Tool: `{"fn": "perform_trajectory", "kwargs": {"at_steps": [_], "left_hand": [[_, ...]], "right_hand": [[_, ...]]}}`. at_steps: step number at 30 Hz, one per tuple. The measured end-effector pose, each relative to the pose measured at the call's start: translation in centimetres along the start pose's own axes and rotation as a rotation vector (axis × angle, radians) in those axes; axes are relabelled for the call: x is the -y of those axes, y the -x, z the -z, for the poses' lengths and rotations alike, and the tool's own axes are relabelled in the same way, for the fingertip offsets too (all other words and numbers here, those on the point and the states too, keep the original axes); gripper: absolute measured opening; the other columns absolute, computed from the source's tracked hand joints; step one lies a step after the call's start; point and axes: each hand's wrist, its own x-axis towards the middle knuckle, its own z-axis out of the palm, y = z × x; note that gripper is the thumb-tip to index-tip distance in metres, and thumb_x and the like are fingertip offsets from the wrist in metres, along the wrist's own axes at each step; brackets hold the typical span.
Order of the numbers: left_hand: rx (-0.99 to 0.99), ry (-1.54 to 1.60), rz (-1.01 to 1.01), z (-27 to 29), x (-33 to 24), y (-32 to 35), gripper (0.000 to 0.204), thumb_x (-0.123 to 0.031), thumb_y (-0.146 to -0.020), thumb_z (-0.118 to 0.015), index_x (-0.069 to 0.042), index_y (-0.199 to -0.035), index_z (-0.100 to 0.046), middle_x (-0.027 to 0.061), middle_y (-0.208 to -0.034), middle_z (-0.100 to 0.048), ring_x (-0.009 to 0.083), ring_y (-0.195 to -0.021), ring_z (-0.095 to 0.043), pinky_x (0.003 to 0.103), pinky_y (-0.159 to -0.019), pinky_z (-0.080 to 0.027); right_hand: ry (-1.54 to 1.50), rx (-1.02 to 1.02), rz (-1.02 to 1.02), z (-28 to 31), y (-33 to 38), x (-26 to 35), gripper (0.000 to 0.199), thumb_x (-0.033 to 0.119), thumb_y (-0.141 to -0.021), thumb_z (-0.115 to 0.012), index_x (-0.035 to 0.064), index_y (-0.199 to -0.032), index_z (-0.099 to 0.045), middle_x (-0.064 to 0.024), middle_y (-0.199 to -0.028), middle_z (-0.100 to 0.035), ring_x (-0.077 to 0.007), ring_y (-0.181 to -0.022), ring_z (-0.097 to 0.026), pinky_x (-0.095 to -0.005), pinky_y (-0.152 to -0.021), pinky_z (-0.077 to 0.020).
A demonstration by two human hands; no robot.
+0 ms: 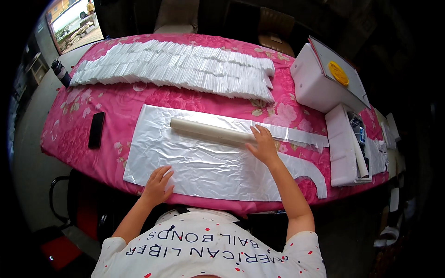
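A thin, shiny white plastic sheet lies flat and wrinkled before me, with a long strip and a curved cut-out at its right side. Across its upper part rests a pale, slightly slanted tube. My right hand is at the tube's right end, thumb on the near side and fingers over the far side, hiding that end. My left hand lies on the sheet's near left edge, fingers spread and holding nothing.
Folded white plastic pieces stand in long rows at the back. A black phone lies left; a dark bottle stands beyond. At right are a foam box, a yellow ring and an open foam box with items.
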Motion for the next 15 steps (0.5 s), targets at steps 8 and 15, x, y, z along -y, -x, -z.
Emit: {"fn": "perform_trajectory", "kwargs": {"at_steps": [8,15], "left_hand": [[-0.017,0.015,0.024,-0.4,-0.7,-1.2,0.05,-0.012,-0.069,-0.066,-0.002,-0.116,-0.051,0.0131,-0.126,-0.045,0.0312,-0.116,-0.042,0.039,-0.097,-0.036],[-0.031,0.0,0.06,0.5,0.4,-1.3,0.05,-0.012,-0.069,-0.066,-0.002,-0.116,-0.051,0.0134,-0.126,-0.045,0.0317,-0.115,-0.043,0.039,-0.096,-0.036]], "right_hand": [[-0.091,0.021,0.101,-2.2,-2.3,-1.2,0.042,0.012,-0.066,-0.071,0.0049,-0.106,-0.06,-0.0122,-0.091,-0.063,-0.0305,-0.084,-0.058,-0.0393,-0.077,-0.0454],[-0.002,0.043,0.027,-2.9,-6.3,-4.9,0.043,0.012,-0.069,-0.07,0.0063,-0.11,-0.059,-0.0148,-0.097,-0.06,-0.0315,-0.09,-0.056,-0.039,-0.08,-0.0447]]}}
